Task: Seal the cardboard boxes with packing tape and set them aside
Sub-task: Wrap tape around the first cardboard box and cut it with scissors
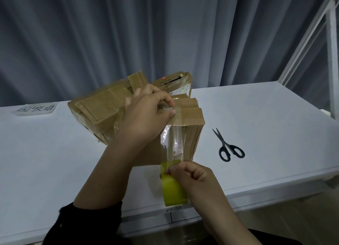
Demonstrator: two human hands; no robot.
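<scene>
Yellow tape roll [173, 188], black scissors [230, 147]

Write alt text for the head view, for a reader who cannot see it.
A person's left hand pinches clear tape onto a cardboard box while the right hand holds the yellow-green tape roll. Black scissors lie on the white table.

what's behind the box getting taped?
Two more cardboard boxes: a flat box at left and a labelled box further back. The left hand and the front box cover where they meet and their bases.
</scene>
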